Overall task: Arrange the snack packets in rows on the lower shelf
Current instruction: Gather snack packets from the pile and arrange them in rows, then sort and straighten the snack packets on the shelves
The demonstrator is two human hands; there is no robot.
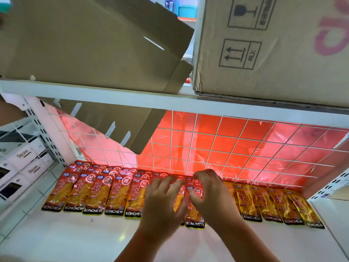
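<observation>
- The lower shelf point(94, 241) carries the snack packets point(132, 197) only along its back, against the wire grid point(226, 148). I judge the task partly done, with the front rows still to lay.
- The cardboard box point(283, 53) on the shelf above shows a wine-glass mark, two up-arrows and big pink letters that I cannot read whole.
- The red packets point(94, 195) on the left lie in overlapping rows. The yellower packets point(273, 205) on the right make one row. Both read KONCHEW along the bottom edge.
- My left hand point(162, 203) lies with fingers spread over the gap between the groups.
- My right hand point(213, 195) curls over the top of the middle packet point(194, 218); blur hides whether it pinches.
</observation>
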